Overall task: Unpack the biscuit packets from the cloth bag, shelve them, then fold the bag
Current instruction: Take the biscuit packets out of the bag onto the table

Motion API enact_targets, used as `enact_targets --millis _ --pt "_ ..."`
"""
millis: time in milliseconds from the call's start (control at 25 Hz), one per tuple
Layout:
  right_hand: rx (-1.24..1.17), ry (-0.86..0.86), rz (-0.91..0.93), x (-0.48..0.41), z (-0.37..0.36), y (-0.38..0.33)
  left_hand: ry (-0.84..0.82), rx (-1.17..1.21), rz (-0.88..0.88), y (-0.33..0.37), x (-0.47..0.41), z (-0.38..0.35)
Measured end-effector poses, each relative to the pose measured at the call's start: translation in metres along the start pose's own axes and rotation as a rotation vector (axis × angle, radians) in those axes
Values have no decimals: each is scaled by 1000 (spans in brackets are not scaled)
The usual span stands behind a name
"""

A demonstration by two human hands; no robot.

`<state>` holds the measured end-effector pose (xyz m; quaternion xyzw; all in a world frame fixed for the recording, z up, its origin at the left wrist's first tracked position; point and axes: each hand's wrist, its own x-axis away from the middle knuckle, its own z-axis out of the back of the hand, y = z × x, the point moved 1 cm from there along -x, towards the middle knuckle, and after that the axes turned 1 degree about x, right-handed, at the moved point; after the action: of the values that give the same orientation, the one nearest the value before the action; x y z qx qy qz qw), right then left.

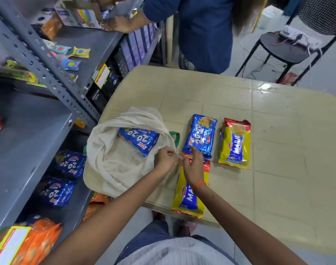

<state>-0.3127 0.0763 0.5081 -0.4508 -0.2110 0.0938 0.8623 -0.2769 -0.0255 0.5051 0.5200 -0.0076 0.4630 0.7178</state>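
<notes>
At far left, shelf (29, 142) carries two blue packets (70, 163), shelved ones by our guess. Bag (113, 161) on tabletop (278, 150), mouth spread, one blue packet inside (138, 138). Our left hand (166, 156) pinches bag rim shut-fisted, likely to keep mouth wide. Right hand (194, 167), grip loose, fingers spread, rests on near Marie (190, 194). Outside bag we count three: one blue (200, 135), two Marie (235, 143), laid apart for shelving.

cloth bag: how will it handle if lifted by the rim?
Likely floppy: the cloth bag lies slumped in folds. Probably light, but the blue packet inside could slide and sag it. The left hand pinches its rim, so it should grip easily.
</notes>
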Motion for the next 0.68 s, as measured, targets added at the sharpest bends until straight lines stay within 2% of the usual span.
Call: enact_targets --millis 120,240,320,400,520,600,680 --pt "-108 -104 5 -16 -23 -27 113 142 50 -5 -21 37" --pt "-244 -291 -75 -35 -59 -59 322 67 40 -17 -46 82" --pt "-258 -416 -144 -44 -87 -78 333 0 15 -25 -67 104" --pt "-41 -460 -104 -56 -110 -91 289 -79 35 -30 -87 117" --pt "419 -368 62 -83 -120 -91 280 -158 123 -34 -104 121" --pt "561 -394 87 -102 -117 -85 274 -193 111 -38 -108 118" --pt "629 -502 81 -119 -113 -80 283 -204 64 -42 -113 120"
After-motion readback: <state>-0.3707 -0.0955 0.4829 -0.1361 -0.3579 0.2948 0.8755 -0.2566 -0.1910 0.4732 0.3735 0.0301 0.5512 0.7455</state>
